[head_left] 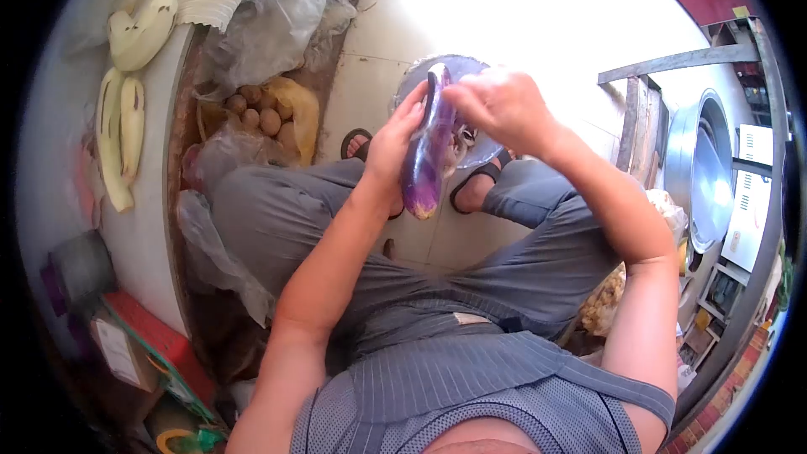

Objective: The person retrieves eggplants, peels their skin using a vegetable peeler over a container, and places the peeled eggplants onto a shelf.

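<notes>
A purple eggplant (427, 160), long and glossy, is in my left hand (392, 141), whose fingers wrap its left side above the floor. A dark strip shows near its upper end. Beside that end is my right hand (508, 109), fingers bent and closed; whatever they hold is hidden. Beneath both hands stands a round bucket (486, 150) with dark and pale scraps inside, partly covered by the eggplant and hands. Several pale peeled eggplants (112, 143) with dark streaks lie on the white ledge (155, 252) at left.
Under the ledge, crumpled plastic bags (273, 25) surround several brown round items (269, 122) in a yellow bag (304, 118). At right are a wooden frame (689, 60) and a large metal basin (704, 176). A red-edged box (160, 336) sits lower left. My sandalled feet flank the bucket.
</notes>
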Available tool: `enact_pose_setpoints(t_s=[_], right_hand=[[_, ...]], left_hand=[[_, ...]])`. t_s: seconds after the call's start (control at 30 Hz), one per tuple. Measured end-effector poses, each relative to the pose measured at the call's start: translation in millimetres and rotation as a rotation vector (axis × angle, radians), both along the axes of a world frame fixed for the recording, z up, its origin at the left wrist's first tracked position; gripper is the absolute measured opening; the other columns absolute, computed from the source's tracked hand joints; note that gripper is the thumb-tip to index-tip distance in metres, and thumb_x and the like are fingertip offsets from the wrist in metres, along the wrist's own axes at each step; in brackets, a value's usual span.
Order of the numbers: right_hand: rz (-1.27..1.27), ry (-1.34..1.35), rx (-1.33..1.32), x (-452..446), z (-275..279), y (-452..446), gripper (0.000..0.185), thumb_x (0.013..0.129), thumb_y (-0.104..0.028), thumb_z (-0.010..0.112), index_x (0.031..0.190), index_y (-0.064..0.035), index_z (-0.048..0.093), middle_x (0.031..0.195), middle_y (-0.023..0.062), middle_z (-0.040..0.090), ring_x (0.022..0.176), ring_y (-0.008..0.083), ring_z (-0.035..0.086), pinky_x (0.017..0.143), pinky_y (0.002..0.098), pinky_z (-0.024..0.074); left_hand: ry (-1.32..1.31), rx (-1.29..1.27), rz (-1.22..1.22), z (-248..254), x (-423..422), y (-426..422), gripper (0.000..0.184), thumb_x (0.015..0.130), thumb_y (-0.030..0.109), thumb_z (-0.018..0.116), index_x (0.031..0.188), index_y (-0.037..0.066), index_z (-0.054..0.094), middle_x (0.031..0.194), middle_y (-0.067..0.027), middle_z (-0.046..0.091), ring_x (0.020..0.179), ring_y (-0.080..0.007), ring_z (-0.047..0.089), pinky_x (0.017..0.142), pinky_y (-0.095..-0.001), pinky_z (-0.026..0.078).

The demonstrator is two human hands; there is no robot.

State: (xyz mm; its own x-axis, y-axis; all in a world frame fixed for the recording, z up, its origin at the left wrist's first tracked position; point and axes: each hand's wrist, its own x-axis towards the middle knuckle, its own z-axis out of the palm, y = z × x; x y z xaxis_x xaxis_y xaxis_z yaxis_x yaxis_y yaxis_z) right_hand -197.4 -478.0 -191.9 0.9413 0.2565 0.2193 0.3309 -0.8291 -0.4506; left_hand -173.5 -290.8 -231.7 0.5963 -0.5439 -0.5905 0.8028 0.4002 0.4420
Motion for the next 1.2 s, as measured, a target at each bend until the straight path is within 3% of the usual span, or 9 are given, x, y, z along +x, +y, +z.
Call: enact_pose_setpoints(t_s=[0.1, 0.27, 0.37, 0.4, 0.5, 0.7, 0.9, 1.03, 1.2], right_hand=[[0.103, -0.107, -0.055, 1, -10, 15, 0.033, 0.097, -0.028, 0.060, 0.069, -0.0109, 0.064, 0.062, 0.0096, 0.062, 0.061, 0.0287, 0.062, 0.066, 0.0420, 0.0473], [0.097, -0.152, -0.098, 27, -19, -18, 0.033, 0.098, -0.028, 0.059, 0.071, -0.0113, 0.066, 0.062, 0.0102, 0.062, 0.060, 0.0280, 0.062, 0.068, 0.0418, 0.0486], [0.016, -0.279, -0.277, 42, -42, -48, 0.030, 0.099, -0.035, 0.058, 0.082, -0.0169, 0.075, 0.059, 0.0058, 0.064, 0.054, 0.0232, 0.064, 0.054, 0.0372, 0.0507], [-0.045, 0.003, -0.228, 45, -35, -58, 0.028, 0.100, -0.033, 0.057, 0.088, -0.0173, 0.077, 0.065, 0.0062, 0.068, 0.057, 0.0230, 0.067, 0.051, 0.0370, 0.0504], [0.030, -0.323, -0.466, 52, -53, -94, 0.031, 0.103, -0.034, 0.054, 0.089, -0.0174, 0.077, 0.070, 0.0076, 0.070, 0.063, 0.0222, 0.069, 0.051, 0.0372, 0.0517], [-0.443, 0.358, 0.231, 50, -49, -102, 0.077, 0.094, -0.073, 0.048, 0.107, -0.0001, 0.071, 0.087, 0.0155, 0.071, 0.080, 0.0263, 0.068, 0.078, 0.0396, 0.0527], [-0.220, 0.549, 0.426, 16, -27, -14, 0.061, 0.079, -0.053, 0.080, 0.104, 0.0013, 0.065, 0.092, 0.0120, 0.067, 0.087, 0.0213, 0.064, 0.077, 0.0354, 0.0513], [-0.300, 0.690, 0.649, 17, -42, -20, 0.021, 0.088, -0.018, 0.067, 0.098, 0.0013, 0.066, 0.081, 0.0041, 0.065, 0.072, 0.0110, 0.059, 0.067, 0.0282, 0.0501], [-0.221, 0.447, 0.289, 16, -78, -47, 0.035, 0.092, -0.036, 0.068, 0.101, -0.0024, 0.068, 0.085, 0.0104, 0.070, 0.080, 0.0237, 0.068, 0.071, 0.0369, 0.0518]], left_hand=[[-0.119, -0.041, -0.106, -7, -4, 10, 0.054, 0.107, 0.025, 0.041, 0.157, 0.010, 0.030, 0.093, -0.0191, 0.068, 0.058, -0.0242, 0.067, 0.050, -0.0356, 0.056], [-0.206, 0.008, -0.242, -2, -6, 20, 0.052, 0.107, 0.026, 0.040, 0.157, 0.015, 0.030, 0.095, -0.0194, 0.067, 0.061, -0.0256, 0.067, 0.047, -0.0354, 0.055], [-0.072, -0.132, -0.285, 2, -5, 27, 0.056, 0.107, 0.028, 0.039, 0.160, 0.015, 0.023, 0.089, -0.0194, 0.065, 0.058, -0.0251, 0.065, 0.045, -0.0350, 0.054], [-0.073, -0.132, -0.294, 6, -4, 29, 0.056, 0.107, 0.028, 0.039, 0.160, 0.015, 0.023, 0.089, -0.0194, 0.065, 0.058, -0.0251, 0.065, 0.045, -0.0350, 0.054], [-0.122, -0.191, -0.357, 11, 3, 38, 0.058, 0.107, 0.028, 0.039, 0.159, 0.010, 0.021, 0.093, -0.0240, 0.062, 0.053, -0.0264, 0.061, 0.042, -0.0349, 0.051], [-0.145, -0.141, -0.264, 4, 7, 31, 0.057, 0.108, 0.034, 0.037, 0.158, 0.012, 0.025, 0.094, -0.0205, 0.063, 0.055, -0.0238, 0.063, 0.043, -0.0323, 0.054], [-0.228, -0.036, -0.229, 4, -3, 16, 0.056, 0.108, 0.036, 0.042, 0.157, 0.013, 0.029, 0.096, -0.0121, 0.063, 0.067, -0.0202, 0.069, 0.053, -0.0307, 0.059], [-0.229, 0.020, -0.184, -13, 1, 22, 0.053, 0.107, 0.027, 0.043, 0.155, 0.007, 0.032, 0.105, -0.0162, 0.068, 0.075, -0.0250, 0.070, 0.061, -0.0346, 0.058], [-0.211, 0.091, -0.071, -26, 12, 28, 0.048, 0.108, 0.024, 0.037, 0.153, 0.007, 0.036, 0.106, -0.0199, 0.068, 0.087, -0.0258, 0.068, 0.076, -0.0383, 0.057]])
